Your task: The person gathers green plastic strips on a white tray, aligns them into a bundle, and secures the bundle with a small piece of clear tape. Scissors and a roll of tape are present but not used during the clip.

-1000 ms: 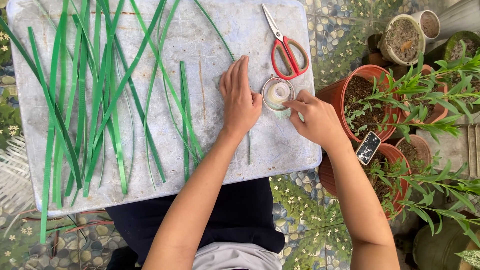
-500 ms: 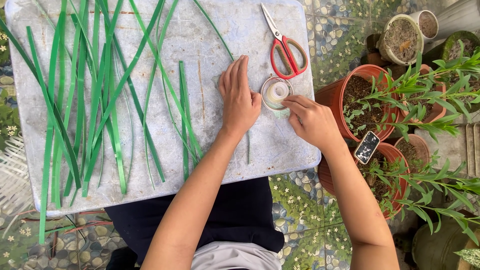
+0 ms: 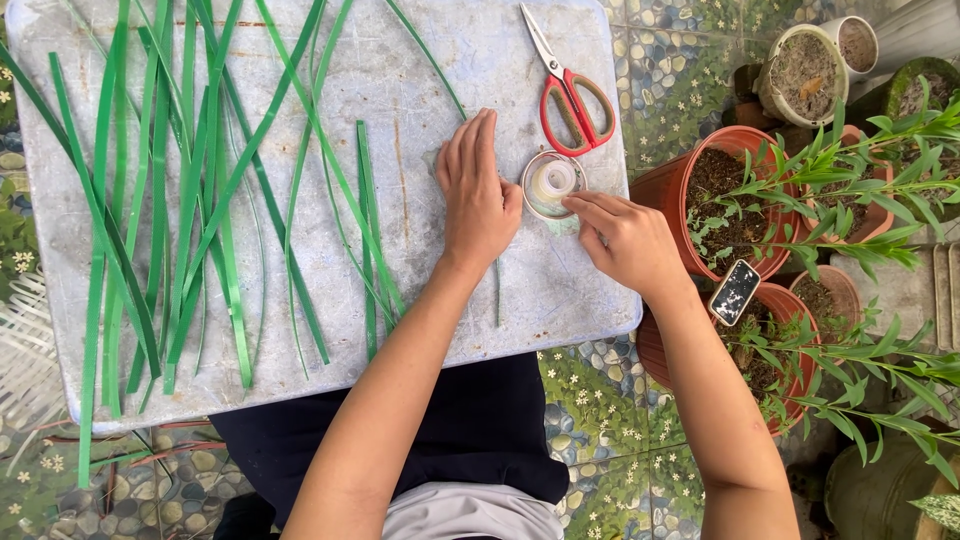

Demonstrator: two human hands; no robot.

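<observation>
On the board (image 3: pixel 420 90), a pale, scuffed plastic slab with rounded corners, we have a small clear tape roll (image 3: pixel 553 184), round and glossy, lying flat near the right edge. Our left hand (image 3: pixel 478 195) lies palm down, fingers straight and together, pressing flat on the board just left of the roll; it grips nothing. Our right hand (image 3: pixel 625 240) sits just right of the roll, fingers bent, fingertips touching the roll's near rim. Can't tell whether they pinch a tape end. Red-handled scissors (image 3: pixel 568 92), steel blades shut, lie just beyond the roll. Long flat green leaf strips (image 3: pixel 200 190), smooth and narrow, fan over the board's left and middle. Floor below is glossy tile with a pebble-and-flower print (image 3: pixel 600 390). Right of the board stand terracotta pots (image 3: pixel 700 200) with dark soil and thin-leaved green plants.
</observation>
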